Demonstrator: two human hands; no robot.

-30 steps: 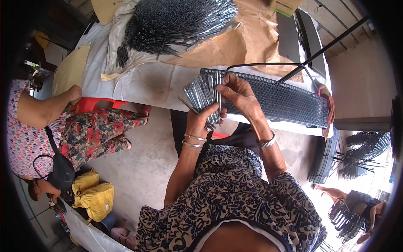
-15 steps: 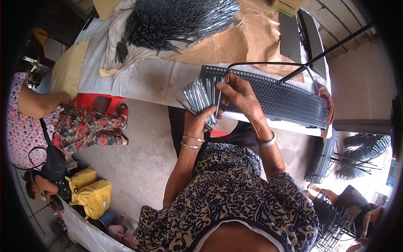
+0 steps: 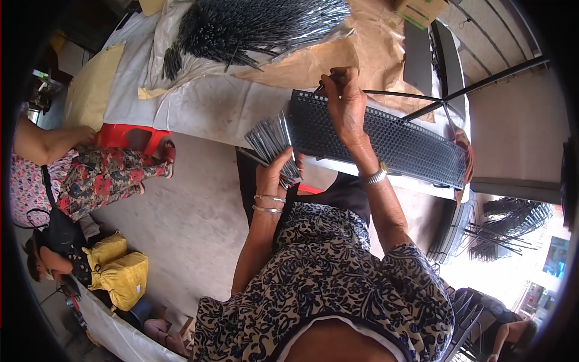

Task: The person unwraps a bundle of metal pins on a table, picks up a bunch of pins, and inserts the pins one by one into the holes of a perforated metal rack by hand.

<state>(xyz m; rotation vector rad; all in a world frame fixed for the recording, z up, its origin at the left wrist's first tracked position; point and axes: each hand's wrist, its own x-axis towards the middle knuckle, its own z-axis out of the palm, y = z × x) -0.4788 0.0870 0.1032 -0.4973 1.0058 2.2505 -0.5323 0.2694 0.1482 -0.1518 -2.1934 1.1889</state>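
My left hand (image 3: 272,175) is closed round a fanned bundle of thin, shiny grey strips (image 3: 263,140), which look wrapped in clear plastic. A black perforated mesh panel (image 3: 398,143) lies at the table's near edge, right of the bundle. Over the far left end of this panel is my right hand (image 3: 345,99), its fingers bent together near the tip of a black rod (image 3: 404,95). Something small and dark shows at those fingertips, but whether it is the rod's end or a separate strip I cannot tell.
A large heap of similar dark strips (image 3: 241,33) lies on brown paper (image 3: 313,60) on the white-covered table (image 3: 199,114). Grey panels (image 3: 417,57) and a carton (image 3: 420,11) stand far right. At left, a person in patterned trousers (image 3: 114,181) is near a red stool (image 3: 129,137).
My right hand has moved away from the bundle, up and over the far left end of the mesh panel. My left hand, still holding the bundle, has shifted slightly left.
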